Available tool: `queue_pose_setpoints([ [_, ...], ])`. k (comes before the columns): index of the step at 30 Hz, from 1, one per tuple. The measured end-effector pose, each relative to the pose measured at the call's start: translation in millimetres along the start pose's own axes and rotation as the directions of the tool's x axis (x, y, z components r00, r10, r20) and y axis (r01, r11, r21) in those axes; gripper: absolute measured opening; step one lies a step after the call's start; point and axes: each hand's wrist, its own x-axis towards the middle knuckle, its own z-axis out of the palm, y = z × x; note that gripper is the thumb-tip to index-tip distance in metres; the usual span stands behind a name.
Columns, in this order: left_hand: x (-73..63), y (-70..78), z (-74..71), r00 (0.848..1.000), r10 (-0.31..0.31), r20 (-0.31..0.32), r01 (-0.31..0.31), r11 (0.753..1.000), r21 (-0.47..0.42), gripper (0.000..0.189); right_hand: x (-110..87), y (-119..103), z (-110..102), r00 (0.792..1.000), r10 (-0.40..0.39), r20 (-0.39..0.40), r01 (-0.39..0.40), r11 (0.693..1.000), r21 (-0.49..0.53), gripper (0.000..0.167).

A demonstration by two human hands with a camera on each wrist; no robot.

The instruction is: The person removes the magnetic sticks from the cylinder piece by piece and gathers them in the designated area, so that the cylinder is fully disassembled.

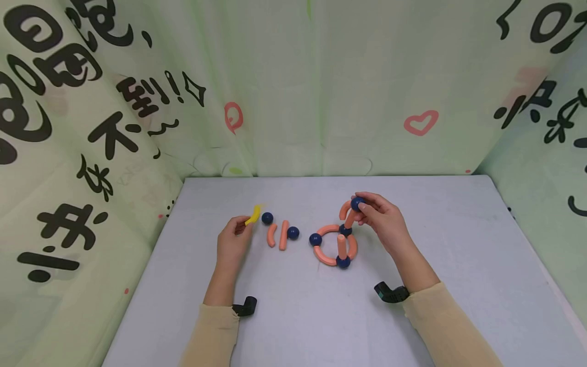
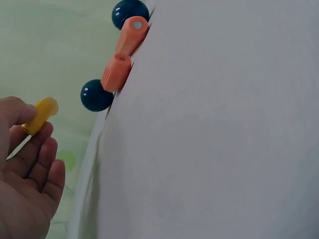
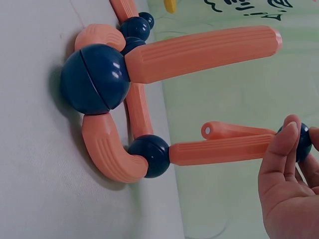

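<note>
My left hand [image 1: 233,245] pinches a short yellow curved rod [image 1: 253,215] between thumb and fingers, above the table. With my right hand [image 1: 385,219] I pinch a dark blue ball [image 1: 357,204] at the top of an upright orange rod [image 3: 219,151]. A curved orange rod [image 1: 345,209] sticks out from that ball. Below, a flat ring of curved orange rods [image 1: 324,257] and dark blue balls [image 1: 315,239] lies on the table. Another straight orange rod [image 3: 204,54] stands up from the ring's near ball [image 1: 343,262], its top end free.
Between my hands lie a loose blue ball [image 1: 267,218], a curved orange rod [image 1: 272,235], and a straight orange rod [image 1: 284,235] beside another blue ball [image 1: 293,233]. The pale table [image 1: 293,321] is bordered by printed curtains [image 1: 284,92] at the back and sides.
</note>
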Motion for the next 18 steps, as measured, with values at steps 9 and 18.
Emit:
queue_pose_setpoints([
  [9,4.1,-17.1,-2.3,0.997,-0.068,0.040,0.063,0.991,0.114,0.024,0.4,0.5,0.4,1.000,0.010,-0.010,-0.010,1.000,-0.009,0.054],
  [18,5.4,-18.1,4.8,0.993,-0.055,0.107,0.027,0.968,0.249,0.026,0.3,0.2,0.8,1.000,0.013,-0.019,-0.014,1.000,-0.022,0.050],
])
